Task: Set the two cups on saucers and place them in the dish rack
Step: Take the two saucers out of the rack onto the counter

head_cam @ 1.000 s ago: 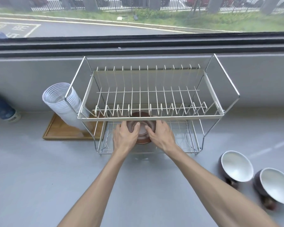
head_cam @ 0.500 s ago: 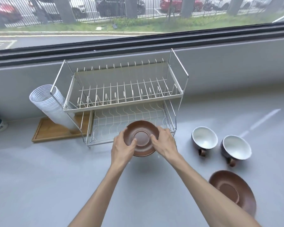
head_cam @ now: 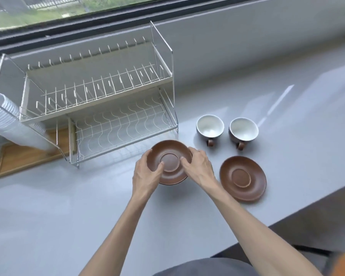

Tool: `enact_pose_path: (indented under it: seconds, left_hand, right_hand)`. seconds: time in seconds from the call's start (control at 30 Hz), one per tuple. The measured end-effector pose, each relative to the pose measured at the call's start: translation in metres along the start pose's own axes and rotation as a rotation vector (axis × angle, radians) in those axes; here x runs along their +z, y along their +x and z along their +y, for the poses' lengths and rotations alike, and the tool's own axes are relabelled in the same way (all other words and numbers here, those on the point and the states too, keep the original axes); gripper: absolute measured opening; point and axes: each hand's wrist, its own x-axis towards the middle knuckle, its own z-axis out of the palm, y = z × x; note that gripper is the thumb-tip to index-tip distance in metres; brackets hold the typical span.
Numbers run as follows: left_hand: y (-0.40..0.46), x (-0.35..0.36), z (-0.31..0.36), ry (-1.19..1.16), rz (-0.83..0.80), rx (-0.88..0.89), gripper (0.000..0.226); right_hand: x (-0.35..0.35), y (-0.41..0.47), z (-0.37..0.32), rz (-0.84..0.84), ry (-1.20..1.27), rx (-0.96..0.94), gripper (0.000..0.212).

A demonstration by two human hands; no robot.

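From the head camera, I saw both forearms reaching forward over the table (head_cam: 48,216). My left hand (head_cam: 145,176) and right hand (head_cam: 199,166) gripped a saucer (head_cam: 170,162) by opposite rims, fingers (head_cam: 184,159) curled over its edge, thumbs on top, just in front of the rack (head_cam: 100,108). A second saucer (head_cam: 242,178) lay flat at right, beside it. Two cups (head_cam: 210,126) stood upright behind, on the table.
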Motion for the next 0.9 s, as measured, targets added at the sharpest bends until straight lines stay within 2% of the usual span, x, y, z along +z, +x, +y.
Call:
enact_pose_path:
  seconds: [0.47,0.9]
  left_hand:
    - [-0.019,0.04,0.007,0.017,-0.167,-0.012,0.067]
    - [-0.02,0.055,0.006,0.06,-0.232,-0.036,0.064]
  right_hand:
    - [-0.011,-0.021,0.056,-0.004,0.051,0.161,0.056]
    - [-0.007,-0.026,0.074,-0.017,0.041,0.192,0.055]
